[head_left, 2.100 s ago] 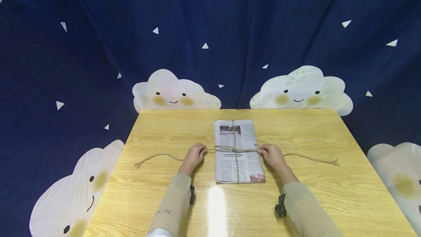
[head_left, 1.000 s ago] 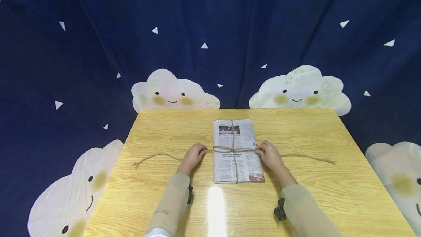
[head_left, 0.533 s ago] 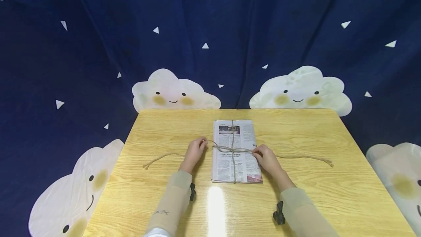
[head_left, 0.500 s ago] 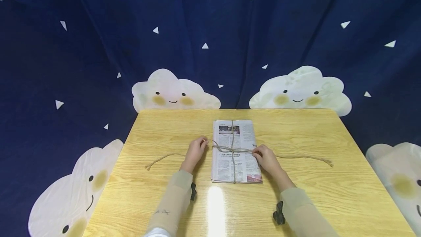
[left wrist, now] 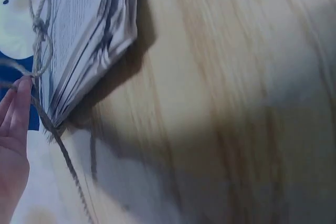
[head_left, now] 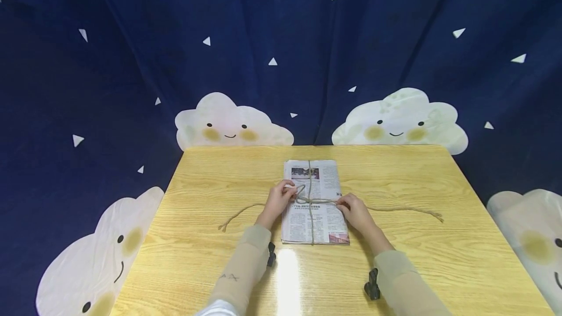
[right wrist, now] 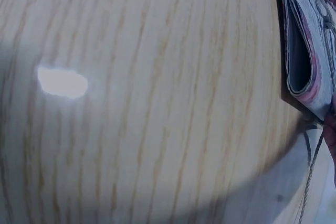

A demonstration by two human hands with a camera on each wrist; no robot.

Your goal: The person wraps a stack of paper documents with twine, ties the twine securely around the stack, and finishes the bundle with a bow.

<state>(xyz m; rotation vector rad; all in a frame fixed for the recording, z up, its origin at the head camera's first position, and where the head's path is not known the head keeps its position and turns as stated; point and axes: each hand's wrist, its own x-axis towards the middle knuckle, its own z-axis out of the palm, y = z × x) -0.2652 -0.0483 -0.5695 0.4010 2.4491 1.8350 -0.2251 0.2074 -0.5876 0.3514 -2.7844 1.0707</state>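
Note:
A folded stack of newspapers [head_left: 322,223] lies on the table, with brown twine [head_left: 311,228] crossed and knotted at its middle. Over the stack's left part, my left hand [head_left: 277,201] pinches the left strand, which bends into a small loop [head_left: 301,190] beside the knot. In the left wrist view, the fingertips of that hand [left wrist: 16,124] meet the looped twine [left wrist: 50,56] at the stack's edge. My right hand [head_left: 356,212] pinches the right strand at the right edge of the newspapers; only part of this hand [right wrist: 329,132] shows in the right wrist view.
The loose left twine end [head_left: 232,217] trails over the wooden table [head_left: 417,174], and the right end [head_left: 417,210] stretches out to the right. A dark blue curtain [head_left: 246,23] with smiling clouds hangs behind the table. Each wrist carries a small black device [head_left: 372,284].
My left hand has moved right, from beside the stack to over its left part, bending the strand into a loop and dragging its loose end along. My right hand has shifted slightly left.

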